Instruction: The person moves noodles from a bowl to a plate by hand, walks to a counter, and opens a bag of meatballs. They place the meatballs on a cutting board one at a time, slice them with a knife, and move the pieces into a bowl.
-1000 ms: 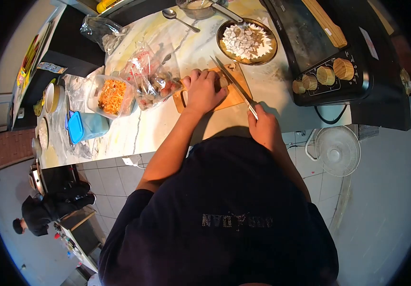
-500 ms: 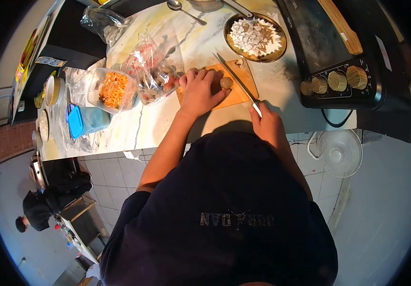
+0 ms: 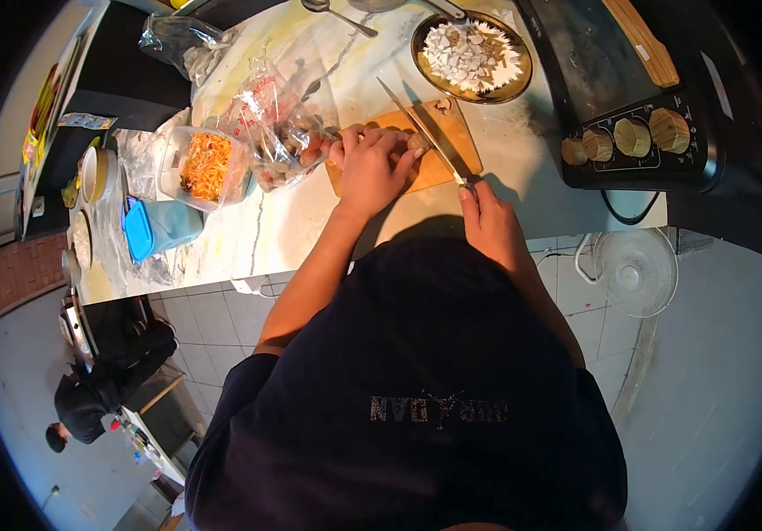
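Note:
A small round brown meatball is on the orange cutting board, pinched at the fingertips of my left hand. Wrapped around a knife handle, my right hand holds the knife with its blade slanting up and left, over the right side of the meatball. A scrap of peel-like trimming lies near the board's far edge. Left of the board, a clear plastic bag with brownish and red contents sits close to my left knuckles.
A round plate bears white and brown chopped pieces. Shredded orange food fills a plastic container beside a blue-lidded container. A spoon lies at the back. At right stands a black appliance with wooden knobs. Another person is at far left.
The knife blade has moved left, onto the meatball, and my right hand has shifted slightly with it. My left fingers have closed in on the meatball. The whole view has shifted slightly.

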### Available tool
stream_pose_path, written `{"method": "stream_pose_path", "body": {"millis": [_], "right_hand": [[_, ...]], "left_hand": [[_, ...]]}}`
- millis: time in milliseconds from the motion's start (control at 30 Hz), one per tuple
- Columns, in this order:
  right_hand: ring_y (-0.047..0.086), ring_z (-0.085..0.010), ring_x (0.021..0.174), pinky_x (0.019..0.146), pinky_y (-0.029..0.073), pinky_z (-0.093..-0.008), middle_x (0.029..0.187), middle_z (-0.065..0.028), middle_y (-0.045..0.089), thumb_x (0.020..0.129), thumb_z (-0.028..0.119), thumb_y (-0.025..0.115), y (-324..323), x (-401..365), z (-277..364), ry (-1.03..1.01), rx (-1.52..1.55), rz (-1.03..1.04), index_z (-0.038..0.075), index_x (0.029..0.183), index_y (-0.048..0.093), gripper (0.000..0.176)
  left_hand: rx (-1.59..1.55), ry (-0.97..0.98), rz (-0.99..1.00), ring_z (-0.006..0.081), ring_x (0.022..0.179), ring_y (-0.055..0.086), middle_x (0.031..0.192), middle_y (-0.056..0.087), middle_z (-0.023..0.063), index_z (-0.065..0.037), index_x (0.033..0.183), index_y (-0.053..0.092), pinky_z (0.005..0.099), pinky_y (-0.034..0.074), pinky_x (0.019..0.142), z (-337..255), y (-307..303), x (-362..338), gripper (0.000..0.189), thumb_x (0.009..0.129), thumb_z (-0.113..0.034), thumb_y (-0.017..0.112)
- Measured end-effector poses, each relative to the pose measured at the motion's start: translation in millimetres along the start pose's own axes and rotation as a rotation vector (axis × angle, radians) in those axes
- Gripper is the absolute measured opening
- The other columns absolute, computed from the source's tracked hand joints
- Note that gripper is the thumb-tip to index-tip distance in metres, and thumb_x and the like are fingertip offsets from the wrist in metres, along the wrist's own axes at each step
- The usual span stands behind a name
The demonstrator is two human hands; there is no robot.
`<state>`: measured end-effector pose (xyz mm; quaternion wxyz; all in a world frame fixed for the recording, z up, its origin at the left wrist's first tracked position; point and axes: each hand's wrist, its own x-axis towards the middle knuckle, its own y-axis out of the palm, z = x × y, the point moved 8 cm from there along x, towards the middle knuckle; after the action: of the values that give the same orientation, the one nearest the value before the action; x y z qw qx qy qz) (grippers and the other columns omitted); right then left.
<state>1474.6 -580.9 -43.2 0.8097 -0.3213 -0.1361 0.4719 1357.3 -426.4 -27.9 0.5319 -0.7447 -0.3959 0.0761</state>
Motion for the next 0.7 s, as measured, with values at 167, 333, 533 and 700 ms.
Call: {"method": "stream_pose_path", "body": {"millis": [167,333,533,700], "right_hand": [[0.061,-0.0488,0.074,0.063,0.048,-0.0558,0.076,-0.0273,0.063,0.100,0.027,0.049,9.4,-1.3,-2.4,-0.041,-0.032,0.020,0.000,0.093,0.052,0.028],[0.061,-0.0493,0.072,0.062,0.047,-0.0566,0.074,-0.0281,0.062,0.100,0.028,0.048,13.5,-3.7,-5.7,-0.034,-0.042,0.029,0.001,0.095,0.052,0.028],[0.061,-0.0498,0.072,0.062,0.047,-0.0573,0.074,-0.0279,0.062,0.100,0.028,0.048,16.7,-3.3,-6.2,-0.022,-0.054,0.046,0.001,0.095,0.051,0.028],[0.061,-0.0502,0.072,0.063,0.048,-0.0575,0.076,-0.0283,0.063,0.100,0.029,0.047,17.6,-2.7,-4.3,-0.003,-0.091,0.060,0.001,0.094,0.051,0.029]], "left_hand": [[0.010,-0.044,0.036,0.0295,0.109,0.050,0.101,0.070,-0.0004,-0.019,0.099,0.072,0.0495,0.028,0.092,5.0,3.2,-2.0,0.028,0.083,-0.042,0.072],[-0.006,-0.062,0.049,0.0294,0.110,0.050,0.101,0.069,0.0001,-0.021,0.099,0.072,0.0515,0.027,0.093,6.1,2.7,-2.8,0.026,0.083,-0.041,0.072],[-0.017,-0.059,0.028,0.0297,0.111,0.049,0.099,0.069,0.0003,-0.021,0.098,0.072,0.0540,0.025,0.095,7.2,2.0,-3.4,0.026,0.082,-0.042,0.073],[-0.009,-0.060,0.035,0.0310,0.111,0.049,0.100,0.069,0.0007,-0.020,0.098,0.071,0.0547,0.025,0.095,6.6,2.3,-3.0,0.028,0.083,-0.043,0.073]]}}
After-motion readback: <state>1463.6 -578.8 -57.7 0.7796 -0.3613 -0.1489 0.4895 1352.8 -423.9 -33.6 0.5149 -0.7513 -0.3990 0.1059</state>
